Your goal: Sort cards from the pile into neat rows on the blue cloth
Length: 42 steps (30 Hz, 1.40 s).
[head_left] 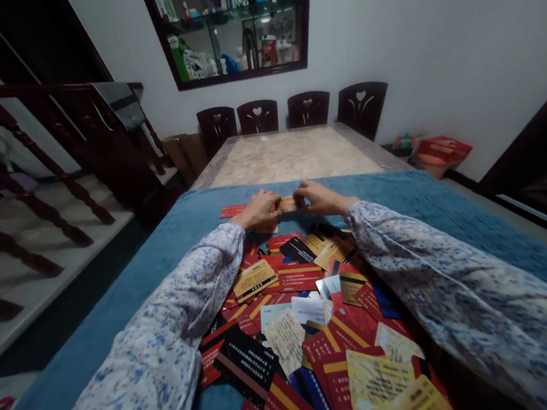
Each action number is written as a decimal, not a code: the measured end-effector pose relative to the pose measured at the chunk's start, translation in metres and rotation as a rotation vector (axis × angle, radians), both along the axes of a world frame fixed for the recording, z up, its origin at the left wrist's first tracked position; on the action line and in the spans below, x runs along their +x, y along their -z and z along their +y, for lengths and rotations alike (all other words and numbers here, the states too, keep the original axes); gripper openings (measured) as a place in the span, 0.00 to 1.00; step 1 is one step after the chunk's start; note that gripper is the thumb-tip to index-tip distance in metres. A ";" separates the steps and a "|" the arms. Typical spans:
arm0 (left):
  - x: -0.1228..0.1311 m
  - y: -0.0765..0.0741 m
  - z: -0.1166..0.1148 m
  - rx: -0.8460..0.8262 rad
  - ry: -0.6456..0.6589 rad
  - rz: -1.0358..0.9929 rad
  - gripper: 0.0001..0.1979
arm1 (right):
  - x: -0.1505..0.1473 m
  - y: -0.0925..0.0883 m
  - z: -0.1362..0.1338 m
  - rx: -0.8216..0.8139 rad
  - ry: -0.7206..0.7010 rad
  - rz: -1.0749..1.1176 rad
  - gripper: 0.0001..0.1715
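Both arms reach forward over a loose pile of plastic cards (303,275) in red, black, gold, white and blue. Beyond the pile, a gold card (287,204) is held between my two hands. My left hand (260,211) pinches its left end, and my right hand (320,199) grips its right end. A red card (232,210) lies flat just left of my left hand, partly covered by it. Another pale card (271,229) shows under the left fingers. The sleeves hide the pile's sides.
A blue cloth (175,224) covers the near part of the table; the far part is a bare marble-patterned top (291,152). Several dark chairs (258,117) stand at the far end. A wooden railing (48,174) runs along the left, and a red bag (442,150) sits on the right.
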<state>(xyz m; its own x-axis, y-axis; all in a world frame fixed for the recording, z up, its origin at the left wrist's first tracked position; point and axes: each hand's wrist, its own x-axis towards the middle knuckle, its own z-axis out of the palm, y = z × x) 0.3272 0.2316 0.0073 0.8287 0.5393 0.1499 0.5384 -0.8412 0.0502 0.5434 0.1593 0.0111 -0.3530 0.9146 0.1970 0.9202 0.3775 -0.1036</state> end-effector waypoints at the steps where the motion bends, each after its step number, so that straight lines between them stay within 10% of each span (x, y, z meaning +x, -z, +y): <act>1: 0.003 0.002 0.003 -0.010 -0.006 0.003 0.18 | 0.002 0.002 0.003 -0.010 0.012 -0.007 0.10; 42: 0.038 0.019 0.026 -0.140 -0.129 0.089 0.10 | 0.017 0.038 0.038 -0.120 0.166 -0.092 0.16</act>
